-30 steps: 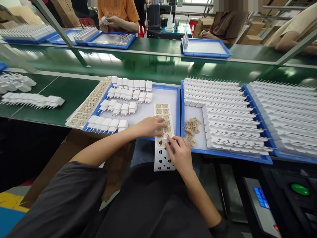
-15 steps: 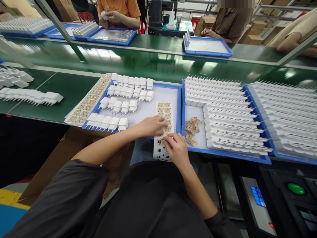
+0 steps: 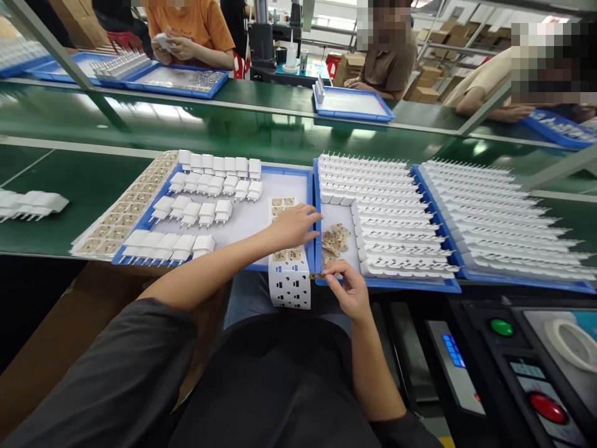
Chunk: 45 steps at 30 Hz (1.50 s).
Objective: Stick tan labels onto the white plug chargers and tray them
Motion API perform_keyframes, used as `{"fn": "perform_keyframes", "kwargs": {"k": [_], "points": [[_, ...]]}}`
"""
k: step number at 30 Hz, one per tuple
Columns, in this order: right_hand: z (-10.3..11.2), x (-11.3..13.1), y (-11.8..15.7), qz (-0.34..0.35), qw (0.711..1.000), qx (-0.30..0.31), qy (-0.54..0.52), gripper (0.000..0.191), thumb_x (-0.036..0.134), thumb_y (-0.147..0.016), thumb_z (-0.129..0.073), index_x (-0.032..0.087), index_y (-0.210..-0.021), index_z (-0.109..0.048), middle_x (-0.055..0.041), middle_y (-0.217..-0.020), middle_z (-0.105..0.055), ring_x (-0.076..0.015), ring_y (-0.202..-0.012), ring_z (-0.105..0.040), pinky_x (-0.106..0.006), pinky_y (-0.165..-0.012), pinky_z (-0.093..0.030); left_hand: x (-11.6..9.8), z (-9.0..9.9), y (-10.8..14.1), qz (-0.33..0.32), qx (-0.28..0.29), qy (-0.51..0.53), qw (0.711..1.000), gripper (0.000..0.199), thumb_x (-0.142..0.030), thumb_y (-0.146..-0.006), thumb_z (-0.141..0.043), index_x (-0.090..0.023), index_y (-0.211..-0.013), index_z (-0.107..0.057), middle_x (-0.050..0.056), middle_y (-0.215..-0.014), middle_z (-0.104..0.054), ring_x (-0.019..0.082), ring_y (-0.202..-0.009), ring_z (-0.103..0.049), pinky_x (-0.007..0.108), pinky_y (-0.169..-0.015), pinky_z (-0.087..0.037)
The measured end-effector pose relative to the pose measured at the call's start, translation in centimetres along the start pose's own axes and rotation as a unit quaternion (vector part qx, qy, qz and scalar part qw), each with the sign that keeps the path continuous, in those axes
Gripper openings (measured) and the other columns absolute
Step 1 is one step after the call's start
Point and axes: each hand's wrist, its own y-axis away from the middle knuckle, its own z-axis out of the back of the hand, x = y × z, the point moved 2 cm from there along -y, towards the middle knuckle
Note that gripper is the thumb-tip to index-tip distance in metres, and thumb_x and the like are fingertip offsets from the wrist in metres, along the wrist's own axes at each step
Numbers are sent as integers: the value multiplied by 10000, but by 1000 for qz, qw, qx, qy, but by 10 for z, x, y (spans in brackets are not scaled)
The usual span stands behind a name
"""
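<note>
My right hand (image 3: 349, 287) pinches a small tan sticker (image 3: 316, 275) just right of the sticker sheet. My left hand (image 3: 296, 225) reaches across that sheet, fingers apart and holding nothing I can see, its tips near the border between two trays. The white sticker sheet (image 3: 290, 289) hangs over the front edge of the left blue tray (image 3: 286, 170); its lower part is peeled to black-marked backing, and tan stickers show above. White plug adapters (image 3: 191, 214) lie in rows in that tray. Loose tan pieces (image 3: 334, 239) lie heaped in the tray to the right.
Rows of white adapters fill much of the middle blue tray (image 3: 410, 285) and another at right. A stack of sticker sheets (image 3: 125, 208) lies left. Front right stands a machine with a green button (image 3: 502, 326) and a red button (image 3: 548, 407). Co-workers sit beyond the green conveyor (image 3: 224, 127).
My right hand has drawn a sticker off the sheet and moved it to the right. My left hand has lifted and shifted toward the tray border. The whole view has turned right.
</note>
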Motion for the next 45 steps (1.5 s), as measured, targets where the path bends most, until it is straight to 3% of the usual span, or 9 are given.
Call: {"fn": "perform_keyframes", "kwargs": {"k": [4, 8, 12, 19, 22, 26, 33, 38, 45], "points": [[7, 4, 10, 11, 998, 38, -45, 41, 258, -936, -644, 241, -913, -674, -35, -825, -685, -208, -812, -651, -383, -769, -544, -51, -2, -49, -147, -45, 47, 987, 483, -385, -919, -703, -164, -1341, -623, 190, -1404, -589, 340, -1311, -548, 476, -1073, -467], [14, 15, 27, -1, 999, 36, -38, 47, 241, -927, -652, 231, -887, -675, -34, -804, -698, -202, -779, -660, -373, -739, -552, -97, -20, -60, -329, -45, 46, 942, 514, -333, -857, -775, -220, -1337, -629, 190, -1591, -420, 379, -1447, -413, 513, -1128, -401], [17, 19, 38, -14, 999, 31, -24, 52, 232, -925, -657, 228, -882, -685, -38, -825, -706, -198, -787, -668, -360, -741, -553, -110, -36, -53, -351, -31, -2, 936, 446, -211, -886, -706, -211, -1323, -612, 175, -1641, -366, 364, -1464, -397, 486, -1129, -376], [14, 15, 32, -9, 999, 22, -30, 38, 229, -930, -658, 234, -903, -684, -34, -840, -697, -198, -806, -668, -360, -761, -555, -103, -37, -41, -348, -67, -35, 934, 272, -126, -1023, -413, -181, -1151, -647, 164, -1375, -622, 272, -1199, -575, 384, -942, -417], [11, 17, 31, -2, 999, 21, -29, 61, 257, -937, -654, 233, -889, -684, -45, -864, -696, -202, -830, -669, -374, -777, -567, -100, -29, -32, -314, -32, 2, 949, 259, -146, -1033, -404, -163, -1119, -648, 130, -1069, -702, 240, -972, -630, 355, -827, -444], [11, 27, 33, 13, 999, 0, -53, 44, 261, -929, -670, 247, -898, -698, -67, -976, -681, -210, -903, -665, -372, -772, -573, -81, -7, 9, -176, -114, 191, 959, 311, -213, -982, -568, -162, -1287, -597, 139, -1202, -661, 241, -1082, -646, 332, -874, -512], [-12, 53, 13, 10, 994, -7, -110, 114, 154, -944, -637, 254, -960, -687, -23, -828, -680, -173, -791, -649, -315, -713, -547, -50, -14, 107, 34, -213, 505, 836, 330, -286, -871, -751, -205, -1154, -601, 105, -1141, -717, 228, -1078, -701, 356, -937, -573], [-42, 61, -1, -22, 990, 10, -139, 74, 185, -940, -657, 252, -933, -688, -14, -828, -681, -160, -773, -639, -294, -705, -542, -47, -31, 139, 87, -255, 486, 831, 400, -300, -880, -759, -220, -1236, -596, 124, -1211, -724, 250, -1136, -704, 398, -993, -572], [-57, 62, -2, -88, 985, 14, -148, 46, 213, -926, -679, 248, -900, -694, -3, -821, -686, -150, -767, -646, -272, -708, -540, -41, -24, 156, 86, -268, 422, 862, 397, -330, -885, -777, -221, -1248, -659, 119, -1223, -752, 254, -1146, -720, 410, -1011, -583]]}}
